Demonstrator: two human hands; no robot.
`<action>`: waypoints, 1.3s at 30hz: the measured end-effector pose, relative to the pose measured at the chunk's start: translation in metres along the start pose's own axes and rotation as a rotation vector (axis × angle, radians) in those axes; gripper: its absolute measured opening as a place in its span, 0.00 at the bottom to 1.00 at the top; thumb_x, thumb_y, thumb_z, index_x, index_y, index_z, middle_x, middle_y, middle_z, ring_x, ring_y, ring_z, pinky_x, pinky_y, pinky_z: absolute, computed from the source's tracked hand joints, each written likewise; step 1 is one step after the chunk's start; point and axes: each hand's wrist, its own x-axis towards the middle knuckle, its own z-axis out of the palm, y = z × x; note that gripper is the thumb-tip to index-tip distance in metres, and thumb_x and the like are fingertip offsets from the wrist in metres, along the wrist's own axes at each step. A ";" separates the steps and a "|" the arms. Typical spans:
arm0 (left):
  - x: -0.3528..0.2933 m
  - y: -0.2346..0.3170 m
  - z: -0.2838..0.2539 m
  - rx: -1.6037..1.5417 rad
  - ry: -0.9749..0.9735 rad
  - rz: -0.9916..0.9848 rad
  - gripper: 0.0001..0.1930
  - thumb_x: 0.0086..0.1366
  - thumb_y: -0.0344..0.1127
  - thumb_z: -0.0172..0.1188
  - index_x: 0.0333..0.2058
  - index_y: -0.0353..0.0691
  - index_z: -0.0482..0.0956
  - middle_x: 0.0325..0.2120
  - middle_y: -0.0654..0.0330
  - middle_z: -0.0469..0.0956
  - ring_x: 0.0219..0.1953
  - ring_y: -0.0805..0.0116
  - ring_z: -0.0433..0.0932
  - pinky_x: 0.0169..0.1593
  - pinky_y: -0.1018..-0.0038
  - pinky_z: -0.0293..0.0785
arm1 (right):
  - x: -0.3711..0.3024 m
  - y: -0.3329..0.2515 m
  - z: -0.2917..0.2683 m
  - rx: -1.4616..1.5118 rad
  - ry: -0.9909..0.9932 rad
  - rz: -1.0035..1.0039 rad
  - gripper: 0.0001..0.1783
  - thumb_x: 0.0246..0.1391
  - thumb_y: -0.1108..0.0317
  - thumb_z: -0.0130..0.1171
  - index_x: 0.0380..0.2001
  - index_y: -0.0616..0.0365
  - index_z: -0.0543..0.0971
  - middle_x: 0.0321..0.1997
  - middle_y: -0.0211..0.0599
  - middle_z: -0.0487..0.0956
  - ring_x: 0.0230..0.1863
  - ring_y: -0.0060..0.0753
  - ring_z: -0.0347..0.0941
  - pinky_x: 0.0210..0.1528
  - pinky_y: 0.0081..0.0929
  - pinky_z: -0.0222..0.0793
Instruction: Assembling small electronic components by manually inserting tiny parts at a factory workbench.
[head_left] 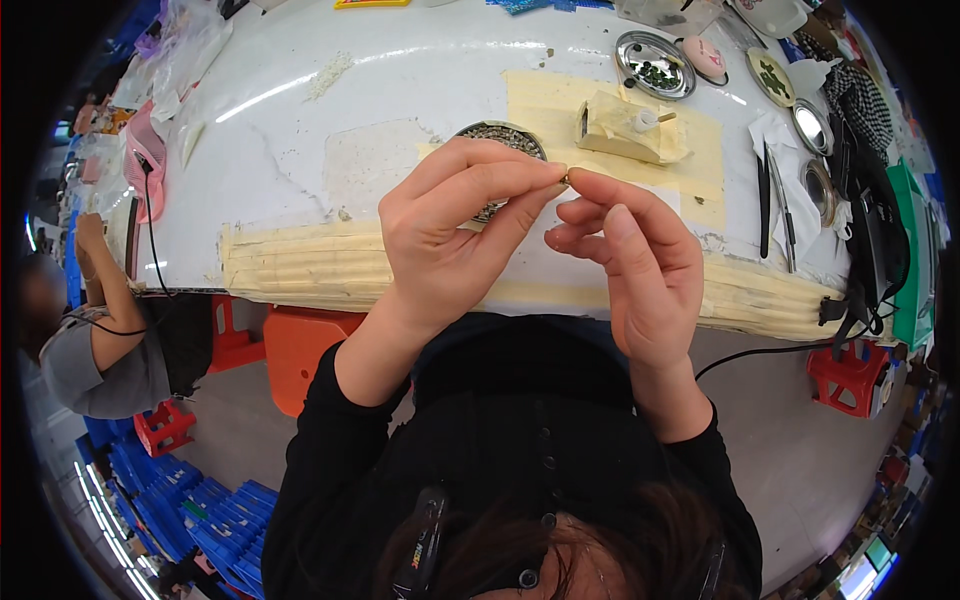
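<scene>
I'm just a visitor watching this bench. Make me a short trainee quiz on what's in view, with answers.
1. Pick one: the left hand holds a tiny piece with
A) tweezers
B) its fingertips
C) pliers
2. True or false: the round metal tray with dark green bits lies farther from the person than the pale block.
3. Fill in: the round dish of small greyish pieces is partly hidden behind the ____ hand.

Key: 1. B; 2. true; 3. left.
</scene>
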 end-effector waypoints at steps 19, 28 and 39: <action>-0.003 0.000 -0.005 -0.105 -0.052 -0.096 0.10 0.54 0.17 0.65 0.36 0.31 0.82 0.32 0.57 0.79 0.33 0.72 0.76 0.34 0.80 0.71 | -0.007 0.000 -0.006 -0.758 0.059 -0.346 0.05 0.48 0.77 0.67 0.31 0.62 0.83 0.29 0.33 0.81 0.35 0.21 0.77 0.38 0.20 0.71; -0.002 0.011 -0.003 0.103 -0.150 0.226 0.14 0.44 0.18 0.69 0.33 0.36 0.84 0.30 0.57 0.79 0.31 0.65 0.77 0.32 0.74 0.73 | -0.015 0.003 -0.006 -0.478 0.079 -0.282 0.14 0.47 0.78 0.64 0.41 0.65 0.81 0.38 0.44 0.81 0.38 0.39 0.78 0.42 0.26 0.73; -0.008 0.024 -0.008 0.384 -0.211 0.225 0.11 0.46 0.25 0.70 0.31 0.43 0.85 0.29 0.66 0.81 0.32 0.67 0.77 0.52 0.63 0.67 | -0.017 0.004 -0.006 -0.652 0.122 -0.396 0.13 0.47 0.78 0.66 0.39 0.64 0.81 0.34 0.41 0.81 0.34 0.33 0.78 0.38 0.23 0.73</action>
